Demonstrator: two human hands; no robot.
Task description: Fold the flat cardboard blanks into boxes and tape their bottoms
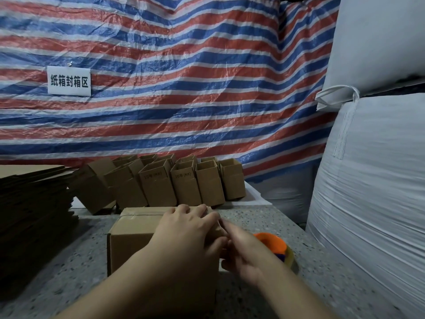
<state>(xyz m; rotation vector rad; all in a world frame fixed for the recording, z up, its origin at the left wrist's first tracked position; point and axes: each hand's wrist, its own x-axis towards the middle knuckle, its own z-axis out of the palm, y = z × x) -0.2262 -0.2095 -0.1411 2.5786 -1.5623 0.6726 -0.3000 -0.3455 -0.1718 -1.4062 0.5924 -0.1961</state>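
In front of me hangs a crinkled tarp (pixel 184 88) striped red, white and blue, covering the whole back wall. A white sign (pixel 69 81) with dark Chinese characters is fixed to it on the left. To my right two big white woven sacks (pixel 372 180) are stacked one on the other, reaching past the top of my view; a white strap (pixel 338 93) juts out between them. I stand at a grey speckled stone tabletop (pixel 264 217). At its far edge, against the tarp, lies a white slab (pixel 255 196). The light is dim and cool, the left side falling into shadow, with a soft sheen on the tarp's creases.
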